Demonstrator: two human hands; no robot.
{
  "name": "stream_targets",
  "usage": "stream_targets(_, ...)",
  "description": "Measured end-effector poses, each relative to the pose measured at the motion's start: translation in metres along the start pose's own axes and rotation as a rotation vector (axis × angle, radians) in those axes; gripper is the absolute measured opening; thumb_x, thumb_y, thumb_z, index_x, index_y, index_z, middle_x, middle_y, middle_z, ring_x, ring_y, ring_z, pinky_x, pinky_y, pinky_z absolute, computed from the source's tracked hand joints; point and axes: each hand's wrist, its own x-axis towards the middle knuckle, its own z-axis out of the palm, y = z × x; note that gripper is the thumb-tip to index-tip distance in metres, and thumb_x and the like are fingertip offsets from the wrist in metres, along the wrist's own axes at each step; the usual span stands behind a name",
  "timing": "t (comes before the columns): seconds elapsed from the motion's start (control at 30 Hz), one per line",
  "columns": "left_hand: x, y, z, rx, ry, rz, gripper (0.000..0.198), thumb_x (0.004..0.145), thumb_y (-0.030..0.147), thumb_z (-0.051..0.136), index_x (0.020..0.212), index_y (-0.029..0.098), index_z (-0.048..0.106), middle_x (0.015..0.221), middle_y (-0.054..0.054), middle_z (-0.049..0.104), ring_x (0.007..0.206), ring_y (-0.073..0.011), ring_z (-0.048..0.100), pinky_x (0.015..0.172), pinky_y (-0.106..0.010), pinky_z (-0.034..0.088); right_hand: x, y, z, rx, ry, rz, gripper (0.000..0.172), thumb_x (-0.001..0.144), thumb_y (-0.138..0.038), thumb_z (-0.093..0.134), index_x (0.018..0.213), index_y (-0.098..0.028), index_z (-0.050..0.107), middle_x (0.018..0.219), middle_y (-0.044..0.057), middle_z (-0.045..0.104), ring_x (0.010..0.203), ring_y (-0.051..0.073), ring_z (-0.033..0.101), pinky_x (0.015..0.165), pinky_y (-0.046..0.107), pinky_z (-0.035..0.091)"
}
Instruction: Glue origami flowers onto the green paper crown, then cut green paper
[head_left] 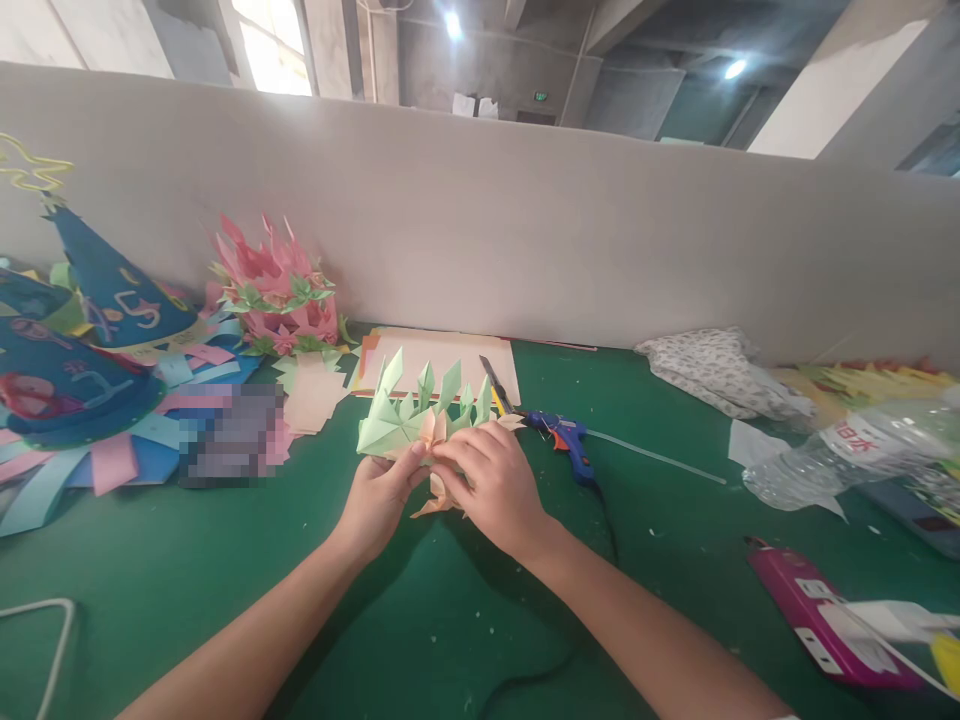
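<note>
Both my hands meet over the middle of a green table [420, 620]. My left hand [379, 500] grips the underside of a pale green folded-paper flower [409, 410] with several upright points. My right hand [491, 480] is closed on the same piece, fingers pinching small peach paper petals [435, 497] tucked into its base. The fingertips of both hands touch at the flower's middle.
A blue hot glue gun [566, 440] with its cord lies just right of my hands, a utility knife [495, 385] and peach paper sheets [442, 352] behind. A finished pink paper flower [274, 290] and blue paper cone hats [112, 290] stand at left; a plastic bottle [847, 450] and pink box [821, 615] at right.
</note>
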Motion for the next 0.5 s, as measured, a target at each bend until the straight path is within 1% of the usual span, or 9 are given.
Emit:
stream_targets(0.1, -0.0002, 0.0001, 0.0006, -0.037, 0.02, -0.008, 0.021, 0.074, 0.032, 0.065, 0.068, 0.013, 0.07, 0.077, -0.007, 0.069, 0.085, -0.0194, 0.061, 0.085, -0.031, 0.046, 0.0034, 0.0005, 0.0013, -0.006, 0.023, 0.023, 0.013, 0.086, -0.024, 0.053, 0.081, -0.019, 0.063, 0.078, 0.003, 0.064, 0.075, 0.016, 0.05, 0.07, 0.03, 0.038)
stream_targets(0.17, -0.0004, -0.0002, 0.0007, -0.053, 0.022, -0.011, 0.021, 0.074, 0.031, 0.065, 0.064, 0.013, 0.069, 0.074, -0.006, 0.068, 0.084, -0.0185, 0.062, 0.086, -0.03, 0.046, 0.0046, 0.0012, 0.0021, -0.014, 0.023, 0.039, 0.014, 0.086, -0.026, 0.053, 0.078, -0.019, 0.063, 0.076, 0.003, 0.063, 0.074, 0.016, 0.05, 0.07, 0.031, 0.038)
stream_targets(0.33, -0.001, -0.0004, 0.001, -0.056, 0.0, -0.009, 0.019, 0.074, 0.03, 0.064, 0.073, 0.013, 0.071, 0.088, -0.009, 0.07, 0.092, -0.0205, 0.061, 0.089, -0.032, 0.045, 0.0052, 0.0017, 0.0039, -0.014, 0.038, 0.048, 0.015, 0.086, -0.026, 0.054, 0.076, -0.02, 0.062, 0.074, 0.002, 0.063, 0.073, 0.016, 0.05, 0.069, 0.03, 0.038)
stream_targets(0.5, -0.0019, -0.0008, 0.0008, -0.014, -0.006, -0.016, 0.019, 0.072, 0.03, 0.066, 0.078, 0.013, 0.071, 0.089, -0.009, 0.07, 0.089, -0.0212, 0.062, 0.086, -0.033, 0.046, 0.0059, 0.0009, 0.004, -0.051, 0.023, 0.032, 0.017, 0.086, -0.025, 0.053, 0.072, -0.02, 0.062, 0.073, 0.003, 0.063, 0.073, 0.016, 0.05, 0.067, 0.031, 0.037)
